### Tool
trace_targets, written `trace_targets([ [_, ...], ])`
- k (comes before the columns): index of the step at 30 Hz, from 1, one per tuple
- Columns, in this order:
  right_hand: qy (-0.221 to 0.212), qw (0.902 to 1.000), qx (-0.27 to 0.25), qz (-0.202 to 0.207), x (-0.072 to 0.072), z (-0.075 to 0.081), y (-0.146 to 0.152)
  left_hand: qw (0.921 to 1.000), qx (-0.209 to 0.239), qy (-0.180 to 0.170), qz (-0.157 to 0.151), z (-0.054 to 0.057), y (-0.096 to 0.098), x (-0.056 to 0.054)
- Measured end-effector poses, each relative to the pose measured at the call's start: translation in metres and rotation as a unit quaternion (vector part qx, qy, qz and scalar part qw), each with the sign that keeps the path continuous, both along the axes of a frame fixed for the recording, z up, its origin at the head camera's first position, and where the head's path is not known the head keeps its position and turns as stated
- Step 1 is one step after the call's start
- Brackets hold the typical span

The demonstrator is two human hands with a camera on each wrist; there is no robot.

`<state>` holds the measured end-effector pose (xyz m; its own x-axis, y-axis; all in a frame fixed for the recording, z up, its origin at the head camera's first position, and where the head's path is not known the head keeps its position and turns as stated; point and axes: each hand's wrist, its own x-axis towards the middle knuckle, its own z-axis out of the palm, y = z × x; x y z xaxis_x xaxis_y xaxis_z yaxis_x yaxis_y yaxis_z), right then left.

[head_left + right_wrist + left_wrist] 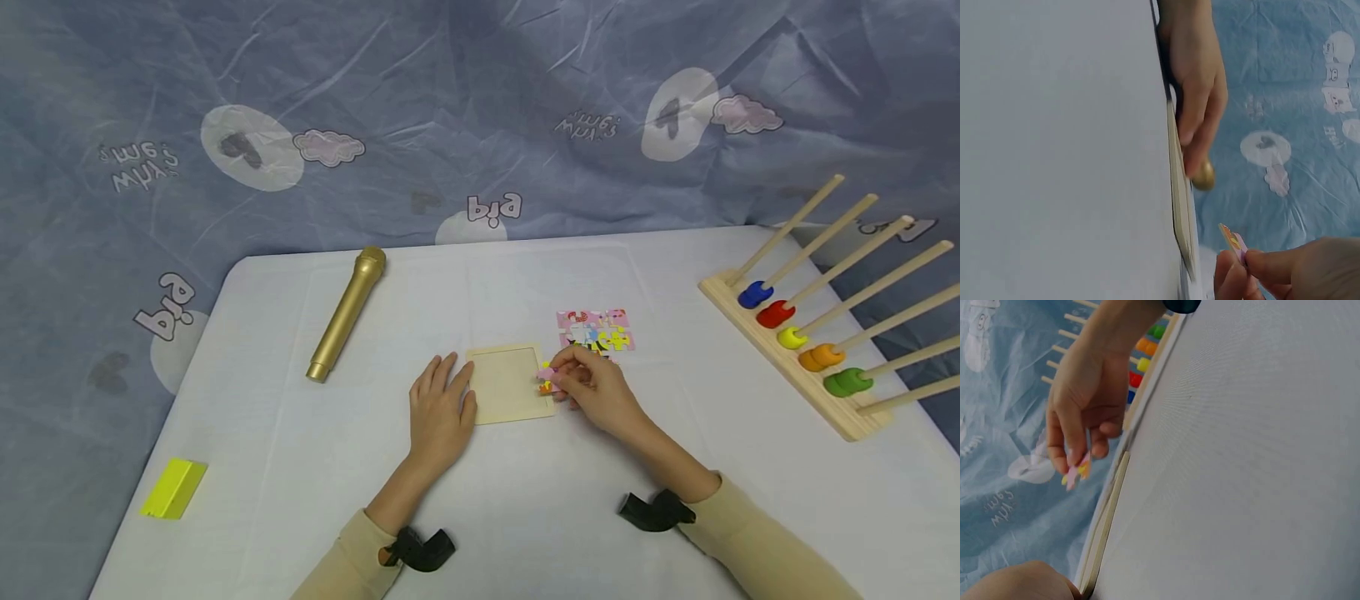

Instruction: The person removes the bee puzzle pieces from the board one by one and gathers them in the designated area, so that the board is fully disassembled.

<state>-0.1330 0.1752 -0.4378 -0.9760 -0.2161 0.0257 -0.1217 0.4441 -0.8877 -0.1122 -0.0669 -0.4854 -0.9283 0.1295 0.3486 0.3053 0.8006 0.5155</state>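
Note:
A shallow wooden puzzle tray (513,385) lies on the white table, its inside bare. My left hand (441,414) rests at the tray's left edge with fingers extended, fingertips on the rim. Over the tray's right edge, my right hand (596,392) pinches a pink and yellow puzzle piece (547,377) between thumb and fingers. The right wrist view shows that puzzle piece (1234,240) held up on edge at the fingertips. Behind the right hand lie several joined puzzle pieces (596,327), pink with coloured pictures, partly covered by the hand.
A gold microphone (347,315) lies at the back left. The yellow block (174,489) sits near the left table edge. On the right stands a wooden rack (795,358) with upright pegs and coloured beads. A blue-grey printed cloth (420,100) hangs behind the table.

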Motion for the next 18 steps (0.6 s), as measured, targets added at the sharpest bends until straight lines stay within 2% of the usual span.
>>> trace_targets([
  [6,0.024,0.9977,0.024,-0.058,-0.009,0.005,0.045,1.0000,0.000,0.005,0.001,0.000,0.000,0.000],
  [12,0.032,0.9905,0.048,-0.125,-0.015,0.005,0.086,0.9999,-0.002,0.010,0.001,0.000,-0.001,-0.001],
  [15,0.028,0.9882,0.056,-0.140,-0.016,0.002,0.095,1.0000,-0.002,0.009,0.001,0.000,-0.001,0.000],
  [18,0.024,0.9885,0.057,-0.138,-0.017,-0.001,0.100,1.0000,-0.001,0.006,0.000,0.000,0.000,0.000],
])
